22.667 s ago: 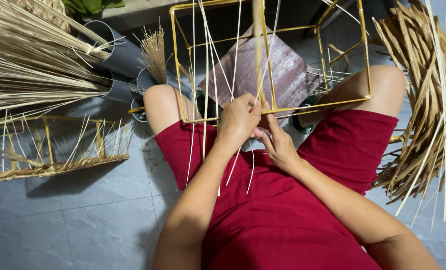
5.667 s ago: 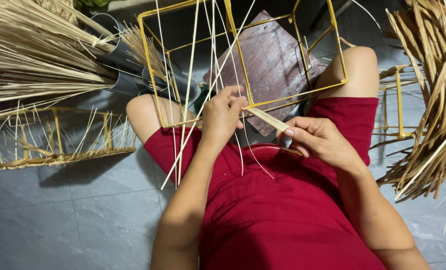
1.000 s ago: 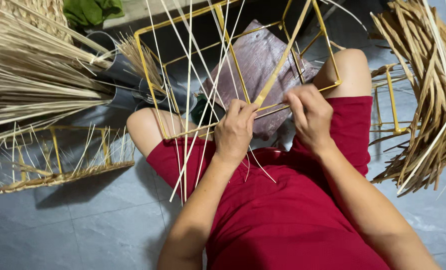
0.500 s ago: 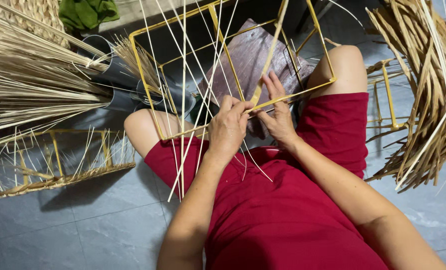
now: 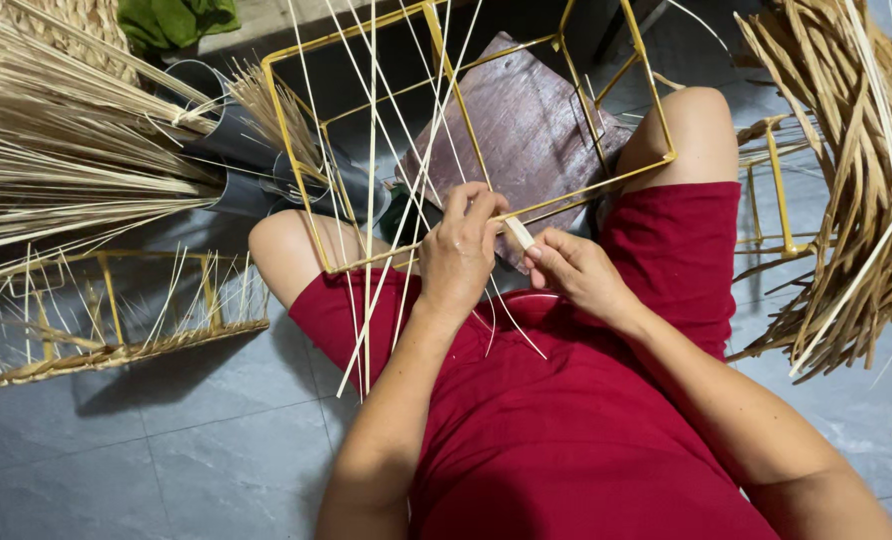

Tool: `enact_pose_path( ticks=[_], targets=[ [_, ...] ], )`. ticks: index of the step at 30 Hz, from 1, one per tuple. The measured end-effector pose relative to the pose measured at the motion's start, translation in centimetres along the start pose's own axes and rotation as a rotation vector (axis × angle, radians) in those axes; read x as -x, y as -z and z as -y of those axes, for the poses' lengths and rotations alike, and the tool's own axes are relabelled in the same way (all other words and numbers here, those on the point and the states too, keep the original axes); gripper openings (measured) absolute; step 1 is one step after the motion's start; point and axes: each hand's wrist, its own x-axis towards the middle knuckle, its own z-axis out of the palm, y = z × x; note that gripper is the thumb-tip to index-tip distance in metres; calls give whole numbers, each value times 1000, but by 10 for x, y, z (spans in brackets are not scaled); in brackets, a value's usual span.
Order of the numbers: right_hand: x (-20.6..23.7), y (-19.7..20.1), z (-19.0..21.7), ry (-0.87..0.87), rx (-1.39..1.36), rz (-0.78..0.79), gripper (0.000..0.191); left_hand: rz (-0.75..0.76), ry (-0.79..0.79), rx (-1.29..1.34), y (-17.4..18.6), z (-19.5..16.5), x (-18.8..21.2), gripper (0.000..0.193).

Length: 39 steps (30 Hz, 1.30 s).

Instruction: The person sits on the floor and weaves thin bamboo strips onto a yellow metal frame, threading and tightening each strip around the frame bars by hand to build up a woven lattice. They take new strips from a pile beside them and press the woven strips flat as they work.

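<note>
1. Person sits on the grey tiled floor (image 5: pixel 166 450), knees spread, in red clothes. A yellow wire frame (image 5: pixel 436 150) is propped between the knees and tilts away from the body, so its near bar lies right at the hands.
2. Left hand (image 5: pixel 461 250) is curled shut over that near bar, pinning several thin pale reeds (image 5: pixel 371 180) against the wire. The reeds fan upward past the frame and their short ends hang below the bar.
3. Right hand (image 5: pixel 571 270) sits just beside the left, almost touching. Thumb and forefinger are pinched on a flat pale strip (image 5: pixel 518 233), whose end points at the bar, as if kept taut for wrapping.
4. A dark wooden board (image 5: pixel 526 120) lies behind the frame, under its far side.
5. To the person's left: a big bundle of straw stalks (image 5: pixel 66 150) stuck in a grey pipe (image 5: pixel 236 160), within arm's reach. Below it, a second frame (image 5: pixel 106 320), partly woven, lies on the floor.
6. To the right: a heap of flat dried strips (image 5: pixel 846 180), also close by. A green cloth (image 5: pixel 176 15) lies at the top edge.
</note>
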Motion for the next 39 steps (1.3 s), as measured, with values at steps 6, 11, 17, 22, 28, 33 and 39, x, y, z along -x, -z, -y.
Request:
enact_pose_path(
  ticks=[6, 11, 17, 22, 28, 33, 39],
  targets=[
    [-3, 20, 55, -175, -361, 67, 25, 137, 44, 118, 14, -3, -9, 13],
    [-22, 20, 75, -43, -579, 36, 31, 169, 125, 37, 10, -12, -21, 12],
    [2, 68, 73, 222, -558, -170, 39, 267, 255, -76, 10, -24, -25, 15],
    [53, 143, 42, 283, -177, -585, 22, 393, 531, 209, 8, -29, -29, 22],
    [128, 240, -31, 84, 281, -1182, 16, 315, 513, 285, 2, -18, -22, 19],
    [154, 253, -76, -418, 779, -1205, 35, 346, 538, 328, -5, -3, -20, 19],
    [143, 250, -103, -495, 796, -1208, 31, 345, 583, 467, -9, 7, -20, 21]
  ],
)
